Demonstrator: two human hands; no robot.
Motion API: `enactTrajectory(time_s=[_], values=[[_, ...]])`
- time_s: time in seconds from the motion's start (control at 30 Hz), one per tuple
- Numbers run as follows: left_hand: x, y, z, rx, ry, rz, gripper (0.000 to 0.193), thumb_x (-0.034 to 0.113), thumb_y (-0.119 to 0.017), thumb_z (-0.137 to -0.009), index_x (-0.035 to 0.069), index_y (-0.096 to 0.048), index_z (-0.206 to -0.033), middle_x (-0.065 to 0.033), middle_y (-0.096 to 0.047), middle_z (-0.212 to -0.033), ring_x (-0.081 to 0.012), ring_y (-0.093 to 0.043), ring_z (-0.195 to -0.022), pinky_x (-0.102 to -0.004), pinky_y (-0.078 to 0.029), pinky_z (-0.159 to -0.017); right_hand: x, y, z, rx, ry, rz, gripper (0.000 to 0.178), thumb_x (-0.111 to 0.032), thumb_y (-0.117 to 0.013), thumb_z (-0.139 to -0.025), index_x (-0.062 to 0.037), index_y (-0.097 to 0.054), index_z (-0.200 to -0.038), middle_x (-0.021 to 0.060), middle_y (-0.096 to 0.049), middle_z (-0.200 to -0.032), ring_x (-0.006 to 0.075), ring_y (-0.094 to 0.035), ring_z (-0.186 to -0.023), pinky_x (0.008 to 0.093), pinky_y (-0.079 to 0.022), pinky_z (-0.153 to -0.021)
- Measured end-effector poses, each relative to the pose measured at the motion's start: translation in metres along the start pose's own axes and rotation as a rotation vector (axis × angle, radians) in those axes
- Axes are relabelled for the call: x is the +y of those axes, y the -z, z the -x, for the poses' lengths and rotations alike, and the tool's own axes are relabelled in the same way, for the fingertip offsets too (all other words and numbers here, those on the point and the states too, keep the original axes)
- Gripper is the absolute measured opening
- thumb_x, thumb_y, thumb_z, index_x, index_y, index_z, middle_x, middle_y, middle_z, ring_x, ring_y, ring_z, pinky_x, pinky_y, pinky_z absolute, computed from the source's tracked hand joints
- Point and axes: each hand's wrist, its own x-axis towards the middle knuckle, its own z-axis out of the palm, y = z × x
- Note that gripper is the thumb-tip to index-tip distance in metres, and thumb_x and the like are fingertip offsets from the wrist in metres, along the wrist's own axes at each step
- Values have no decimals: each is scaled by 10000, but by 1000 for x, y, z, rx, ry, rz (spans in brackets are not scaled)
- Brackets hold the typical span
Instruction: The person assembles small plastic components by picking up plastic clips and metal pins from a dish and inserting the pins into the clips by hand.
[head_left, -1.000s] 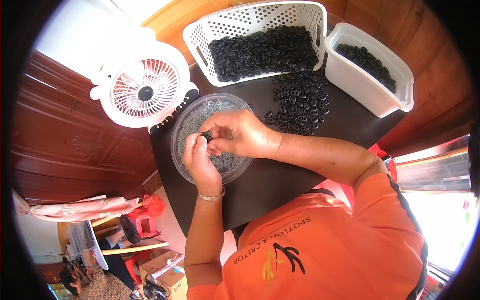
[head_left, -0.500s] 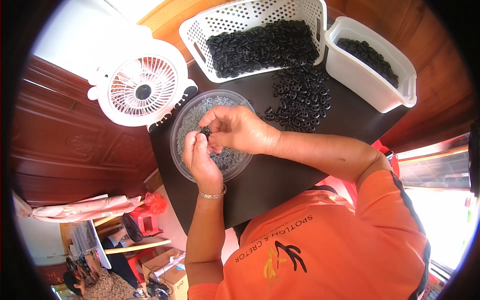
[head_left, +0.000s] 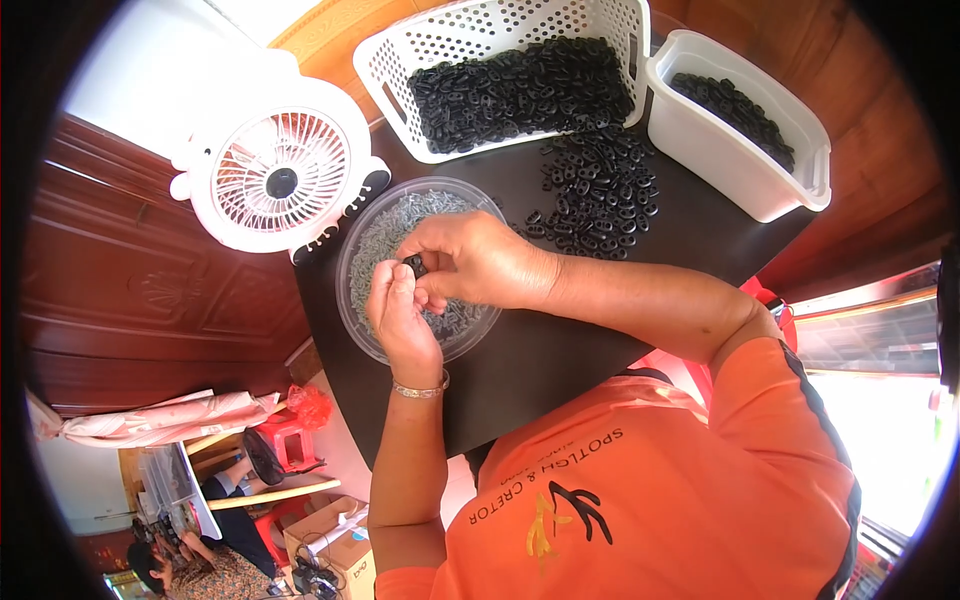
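Observation:
My left hand [head_left: 405, 325] and my right hand [head_left: 482, 262] meet above a round clear tub [head_left: 345, 300] full of small grey screws [head_left: 385, 235]. Between the fingertips of both hands is a small black plastic piece [head_left: 414, 265]. The left thumb and fingers pinch it from below, and the right fingers close on it from the other side. Whether a screw is also in the right fingers is hidden. To the right of the tub lies a loose heap of black oval two-hole plastic pieces [head_left: 600, 195] on the dark table [head_left: 540, 345].
A white perforated basket [head_left: 385, 60] holding many black pieces stands at the far edge. Beside it is a white bin [head_left: 715, 165] with more. A white fan [head_left: 282, 183] stands left of the tub. At lower left, another person [head_left: 215, 560] sits near a box [head_left: 335, 545].
The right hand has shifted slightly at the black piece, which shows more plainly between the fingertips. Both hands stay over the tub.

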Motion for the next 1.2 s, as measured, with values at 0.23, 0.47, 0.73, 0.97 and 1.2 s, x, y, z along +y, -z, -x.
enactTrajectory(time_s=[0.23, 0.47, 0.73, 0.97, 1.2], values=[[8, 1, -2, 11, 46, 107, 220, 186, -457, -907, 31, -483, -755, -22, -449, -600, -102, -446, -506, -222, -361, -476, 4, 3, -1, 3, 168, 95, 280, -82, -734, -695, -34, -617, -945, 84, -616, -805, 193, -646, -672, 307, -502, -608], [9, 3, -2, -30, -16, 92, 250, 202, -467, -899, 35, -469, -713, -16, -419, -591, -106, -440, -495, -213, -350, -461, -1, 5, 0, -35, 128, 24, 280, -91, -746, -695, -35, -621, -939, 85, -623, -802, 192, -652, -686, 305, -504, -607], [13, 1, -1, -38, -28, 29, 253, 194, -462, -885, 43, -447, -682, -4, -387, -576, -95, -422, -462, -207, -327, -433, -4, 11, -1, -59, 175, 57, 244, -106, -753, -694, -42, -634, -897, 77, -635, -779, 198, -656, -686, 295, -503, -601], [13, 0, 1, -45, -58, 45, 262, 193, -466, -878, 41, -442, -666, -4, -375, -568, -94, -420, -459, -210, -321, -427, -8, 12, 0, -68, 194, 70, 221, -133, -750, -698, -46, -629, -860, 79, -633, -760, 211, -655, -691, 306, -499, -595], [11, -2, 5, -20, -55, 75, 247, 174, -467, -884, 43, -440, -676, 8, -355, -577, -88, -402, -468, -208, -309, -431, -5, 9, 2, -24, 270, 128, 204, -147, -731, -713, -45, -631, -860, 91, -634, -749, 251, -646, -701, 324, -499, -609]])
